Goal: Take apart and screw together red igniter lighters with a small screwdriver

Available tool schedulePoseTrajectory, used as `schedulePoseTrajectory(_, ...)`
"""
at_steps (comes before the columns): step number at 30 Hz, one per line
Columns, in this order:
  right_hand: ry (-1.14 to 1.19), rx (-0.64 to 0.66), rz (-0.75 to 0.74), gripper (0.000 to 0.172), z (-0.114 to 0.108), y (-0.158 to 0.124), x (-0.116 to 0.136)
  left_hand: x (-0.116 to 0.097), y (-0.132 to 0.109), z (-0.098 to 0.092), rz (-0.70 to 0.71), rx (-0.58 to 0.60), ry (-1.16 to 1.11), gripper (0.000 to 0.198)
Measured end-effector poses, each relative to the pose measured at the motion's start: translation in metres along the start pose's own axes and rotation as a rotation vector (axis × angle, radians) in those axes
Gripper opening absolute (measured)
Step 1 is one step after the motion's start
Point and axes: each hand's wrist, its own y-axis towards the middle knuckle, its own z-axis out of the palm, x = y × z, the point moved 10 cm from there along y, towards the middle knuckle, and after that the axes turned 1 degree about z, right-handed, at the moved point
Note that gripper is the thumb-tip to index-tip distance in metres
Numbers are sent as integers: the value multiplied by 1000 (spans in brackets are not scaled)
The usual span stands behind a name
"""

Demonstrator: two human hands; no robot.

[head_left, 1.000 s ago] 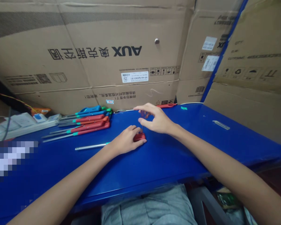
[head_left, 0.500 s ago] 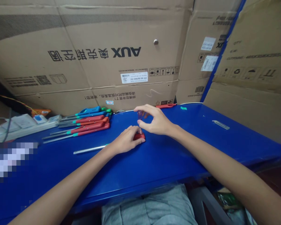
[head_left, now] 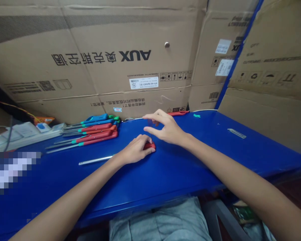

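On the blue table, my left hand [head_left: 137, 149] is closed around the red handle [head_left: 149, 146] of a long-necked tool that resembles a stove lighter. Its metal tube [head_left: 95, 160] points left from under my wrist and lies close to the tabletop. Just above and to the right of that handle is my right hand [head_left: 165, 127], its thumb and index finger apart. A faint purplish, see-through patch shows near those fingers, too blurred to make out. The middle of the red handle is hidden by my left fingers.
Several similar tools with red handles [head_left: 100, 135] and blue handles [head_left: 96, 117] lie at the left, by a white power strip [head_left: 27, 134]. Another red handle [head_left: 178, 113] lies at the back. A clear plastic piece [head_left: 237, 133] lies right; cardboard [head_left: 102, 33] walls the back.
My right thumb and fingers have spread apart around a small clear purple piece, which shows far less distinctly now. My left hand and the red-handled tool have stayed put.
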Motion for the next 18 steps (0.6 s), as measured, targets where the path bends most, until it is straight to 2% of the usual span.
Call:
schedulePoseTrajectory(7,189,14,104,35,3,-2,-9,0,-1,0,-33,20,-5,25)
schedulePoseTrajectory(11,77,25,-20,34,2,-1,5,3,3,1,-34,26,-69,25)
schedulePoseTrajectory(13,41,25,-59,32,3,-1,9,6,7,2,-59,61,-141,25)
schedulePoseTrajectory(16,59,40,-24,29,5,-1,5,11,14,6,-142,168,-193,28)
schedulePoseTrajectory(18,85,42,7,33,4,-1,3,11,18,5,-179,208,-182,27)
